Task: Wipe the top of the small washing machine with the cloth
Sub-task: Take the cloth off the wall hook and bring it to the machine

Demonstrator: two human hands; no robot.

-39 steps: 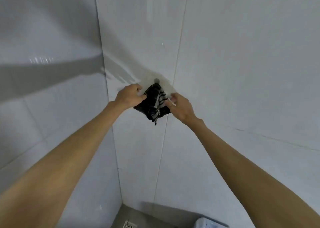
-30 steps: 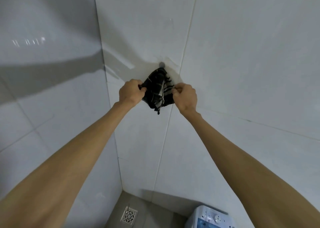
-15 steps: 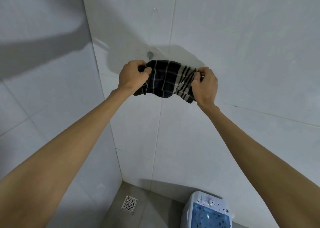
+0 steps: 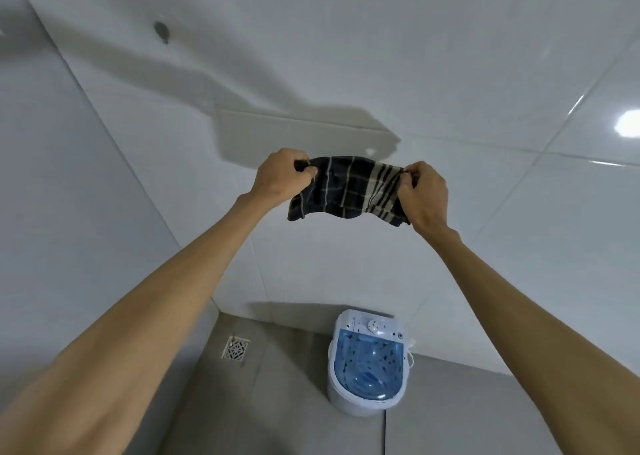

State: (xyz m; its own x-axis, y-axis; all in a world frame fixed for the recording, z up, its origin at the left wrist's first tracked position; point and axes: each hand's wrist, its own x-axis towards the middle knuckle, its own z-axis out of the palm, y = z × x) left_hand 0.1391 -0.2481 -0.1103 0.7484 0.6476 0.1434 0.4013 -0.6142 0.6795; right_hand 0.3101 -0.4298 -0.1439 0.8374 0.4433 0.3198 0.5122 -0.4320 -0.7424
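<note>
A dark checked cloth (image 4: 348,189) with pale stripes hangs stretched between my two hands in front of the white tiled wall. My left hand (image 4: 280,177) pinches its left top corner and my right hand (image 4: 424,195) pinches its right top corner. Far below, on the grey floor against the wall, stands the small white washing machine (image 4: 367,363) with a see-through blue lid and a round dial at its back. Dark specks show on the lid. The cloth is well above the machine and apart from it.
A dark wall hook (image 4: 161,32) sits high up at the upper left. A square metal floor drain (image 4: 236,349) lies in the corner left of the machine. White tiled walls meet at the left. Grey floor tiles (image 4: 277,402) spread in front of the machine.
The cloth came off the wall hook and was spread out between both hands. My hands and the view dropped lower, bringing the washing machine and floor drain into sight.
</note>
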